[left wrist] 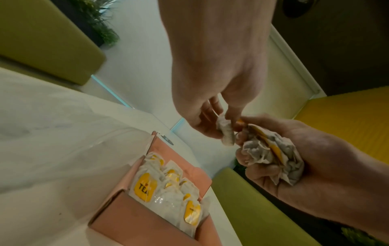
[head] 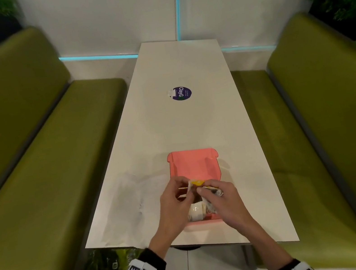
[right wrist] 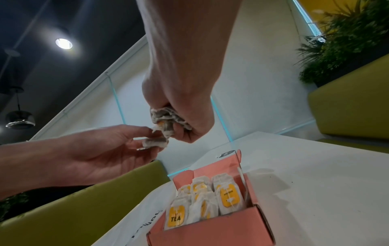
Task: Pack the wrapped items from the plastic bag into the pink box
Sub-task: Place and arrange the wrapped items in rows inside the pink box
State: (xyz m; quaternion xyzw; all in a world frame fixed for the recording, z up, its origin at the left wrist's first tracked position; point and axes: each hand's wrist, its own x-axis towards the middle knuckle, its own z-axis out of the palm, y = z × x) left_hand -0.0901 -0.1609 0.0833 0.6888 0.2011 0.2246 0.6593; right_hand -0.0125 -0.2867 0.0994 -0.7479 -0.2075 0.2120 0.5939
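Observation:
The pink box [head: 210, 164] stands open on the white table [head: 182, 122], its lid tipped back. Several wrapped tea bags [left wrist: 145, 184] with yellow labels stand packed inside it, also seen in the right wrist view [right wrist: 228, 194]. Just above the box, my right hand [head: 203, 192] grips a crumpled bunch of wrapped tea bags [left wrist: 265, 149]. My left hand [head: 185, 189] pinches a single wrapped tea bag [left wrist: 226, 133] at the edge of that bunch [right wrist: 168, 116]. The clear plastic bag [head: 135, 197] lies flat on the table to the left of the box.
Green padded benches [head: 45, 182] [head: 328, 132] run along both long sides of the table. A round dark sticker [head: 181, 93] sits at mid-table. A white wall closes the far end. The table's near edge [head: 191, 244] is under my wrists.

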